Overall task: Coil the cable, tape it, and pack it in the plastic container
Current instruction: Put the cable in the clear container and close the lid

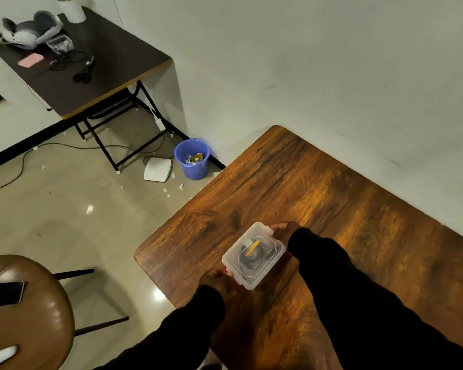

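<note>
The plastic container sits on the wooden table near its 8 o'clock corner, lid on, and through the clear lid a dark coiled cable shows with a yellow strip, probably tape, across it at the coil's 12 o'clock. So the coiling and taping look done, and the step in hand appears to be shutting the box. The left hand is at the container's 7 o'clock corner with its fingers curled around a small red part there, apparently a latch; the fingertips are hidden behind the hand, so how firmly they pinch cannot be told. The right hand is at the 1 o'clock corner, fingers bent over the rim and touching it, holding the box steady. To do this well, the right hand should press the box down flat on the table while the left swings the latch fully over the lid edge until it seats; pressing the lid evenly first would keep the cable from wedging under the rim. The cable lies well inside the walls, which favours a clean closure. Whether there is a second latch on the opposite side cannot be seen; if there is, it should be checked too. The box is light and may skid on the smooth wood unless it is held.
</note>
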